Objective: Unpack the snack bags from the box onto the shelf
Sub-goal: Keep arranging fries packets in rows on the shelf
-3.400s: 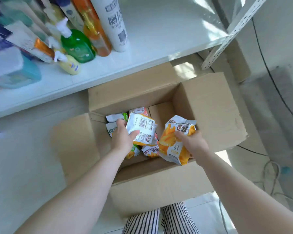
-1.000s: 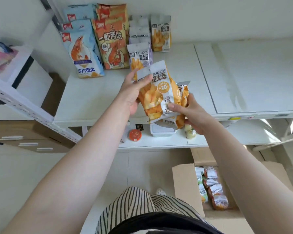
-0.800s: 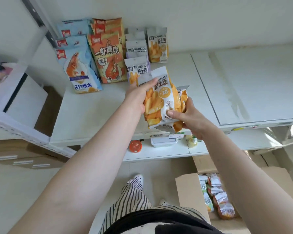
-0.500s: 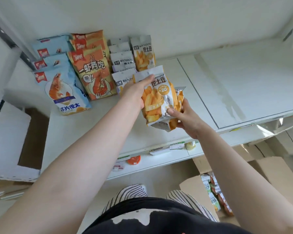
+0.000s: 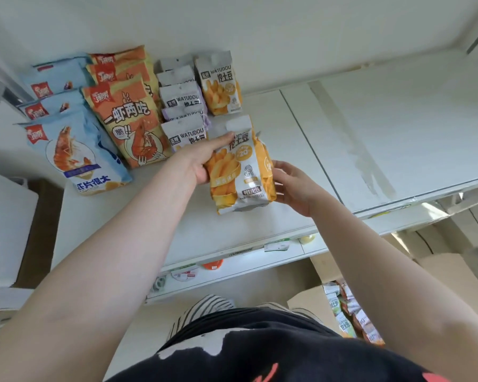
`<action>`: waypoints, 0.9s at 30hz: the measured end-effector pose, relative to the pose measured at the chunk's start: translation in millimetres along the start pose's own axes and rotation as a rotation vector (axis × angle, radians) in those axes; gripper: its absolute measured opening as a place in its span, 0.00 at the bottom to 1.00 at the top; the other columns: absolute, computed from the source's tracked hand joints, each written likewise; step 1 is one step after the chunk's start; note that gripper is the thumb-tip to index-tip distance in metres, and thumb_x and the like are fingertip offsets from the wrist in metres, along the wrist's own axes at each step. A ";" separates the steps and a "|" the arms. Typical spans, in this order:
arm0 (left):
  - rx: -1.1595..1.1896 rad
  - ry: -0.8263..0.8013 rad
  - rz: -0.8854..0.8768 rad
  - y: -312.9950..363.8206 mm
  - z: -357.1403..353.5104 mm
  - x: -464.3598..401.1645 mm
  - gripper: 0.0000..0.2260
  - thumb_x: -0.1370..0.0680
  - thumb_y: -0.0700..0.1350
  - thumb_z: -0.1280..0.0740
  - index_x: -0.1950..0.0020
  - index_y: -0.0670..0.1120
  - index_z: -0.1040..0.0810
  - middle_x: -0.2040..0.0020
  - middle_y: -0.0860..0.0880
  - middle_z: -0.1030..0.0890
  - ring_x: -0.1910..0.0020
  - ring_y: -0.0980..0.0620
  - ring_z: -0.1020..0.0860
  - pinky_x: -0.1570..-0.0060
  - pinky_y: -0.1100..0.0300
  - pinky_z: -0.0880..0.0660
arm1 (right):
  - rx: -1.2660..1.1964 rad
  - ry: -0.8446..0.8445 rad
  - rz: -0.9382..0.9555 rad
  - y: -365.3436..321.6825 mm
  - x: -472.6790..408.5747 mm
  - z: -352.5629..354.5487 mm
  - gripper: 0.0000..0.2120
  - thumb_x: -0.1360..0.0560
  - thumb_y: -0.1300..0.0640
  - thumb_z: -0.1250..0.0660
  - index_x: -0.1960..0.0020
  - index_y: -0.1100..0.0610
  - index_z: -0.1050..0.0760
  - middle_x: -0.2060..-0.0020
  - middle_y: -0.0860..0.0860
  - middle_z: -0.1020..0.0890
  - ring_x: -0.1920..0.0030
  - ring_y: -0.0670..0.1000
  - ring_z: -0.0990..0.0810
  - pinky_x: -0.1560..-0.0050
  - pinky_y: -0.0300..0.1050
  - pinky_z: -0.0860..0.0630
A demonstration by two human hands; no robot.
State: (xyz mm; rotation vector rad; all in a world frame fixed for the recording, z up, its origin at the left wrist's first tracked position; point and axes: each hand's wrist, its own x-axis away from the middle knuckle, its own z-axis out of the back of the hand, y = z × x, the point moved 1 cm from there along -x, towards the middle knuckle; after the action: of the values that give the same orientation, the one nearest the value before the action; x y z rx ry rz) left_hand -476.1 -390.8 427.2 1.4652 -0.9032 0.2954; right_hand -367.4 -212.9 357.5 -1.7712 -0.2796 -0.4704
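My left hand (image 5: 202, 161) and right hand (image 5: 293, 186) clasp two orange fry bags (image 5: 238, 172) on the shelf (image 5: 384, 128); released carelessly (they're puffy), I'd expect toppling

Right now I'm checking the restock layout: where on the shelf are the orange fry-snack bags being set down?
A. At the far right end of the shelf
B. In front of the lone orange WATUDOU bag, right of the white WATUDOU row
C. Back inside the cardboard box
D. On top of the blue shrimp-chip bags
B: both hands, left hand and right hand, hold the orange fry-snack bags on the shelf, in front of the lone orange WATUDOU bag and right of the white WATUDOU row.
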 end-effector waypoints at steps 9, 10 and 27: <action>0.003 0.233 0.066 -50.5 41.3 -12.0 0.06 0.25 0.47 0.29 0.54 0.46 0.22 0.69 0.48 0.16 0.71 0.51 0.17 0.68 0.56 0.19 | 0.271 0.138 -0.079 -6.3 -17.6 11.9 0.30 0.27 0.46 0.28 0.29 0.55 0.33 0.47 0.54 0.18 0.51 0.50 0.18 0.51 0.44 0.21; 0.015 0.248 0.064 -52.5 48.3 -12.0 0.06 0.25 0.47 0.29 0.55 0.46 0.22 0.69 0.48 0.16 0.72 0.52 0.17 0.67 0.56 0.19 | 0.304 0.157 -0.093 -7.4 -20.7 9.2 0.33 0.27 0.44 0.27 0.28 0.54 0.35 0.45 0.54 0.19 0.48 0.51 0.18 0.49 0.46 0.22; -0.031 0.319 -0.536 -67.7 23.4 -11.0 0.14 0.32 0.37 0.24 0.50 0.47 0.21 0.52 0.46 0.16 0.52 0.47 0.18 0.44 0.47 0.22 | 0.305 0.160 0.354 13.7 4.1 49.9 0.34 0.37 0.71 0.22 0.40 0.51 0.35 0.47 0.52 0.23 0.53 0.44 0.20 0.59 0.37 0.21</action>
State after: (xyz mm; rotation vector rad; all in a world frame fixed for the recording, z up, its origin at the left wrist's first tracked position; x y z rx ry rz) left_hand -445.5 -418.2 367.5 1.5186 -0.2410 0.1082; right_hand -349.6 -168.4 337.6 -1.4360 0.0740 -0.2940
